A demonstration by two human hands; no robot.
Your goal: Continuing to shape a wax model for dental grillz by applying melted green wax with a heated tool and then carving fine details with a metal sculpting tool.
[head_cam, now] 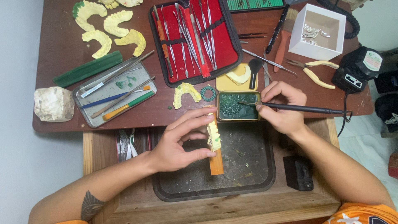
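My left hand (182, 141) grips a yellow dental cast (214, 135) fixed on an orange wooden block (216, 164), held upright over a dark tray (248, 182). My right hand (282, 108) holds a thin black corded tool (306, 109) like a pen. Its metal tip dips into a small yellow tin of green wax (237, 105) at the table's front edge.
A red instrument case (195, 39) lies open at the back, with several yellow dental casts (112, 29) to its left. A metal tray of tools (114, 92), a white stone block (54, 103), a white box (317, 31), pliers (315, 70) and a black power unit (358, 68) surround them.
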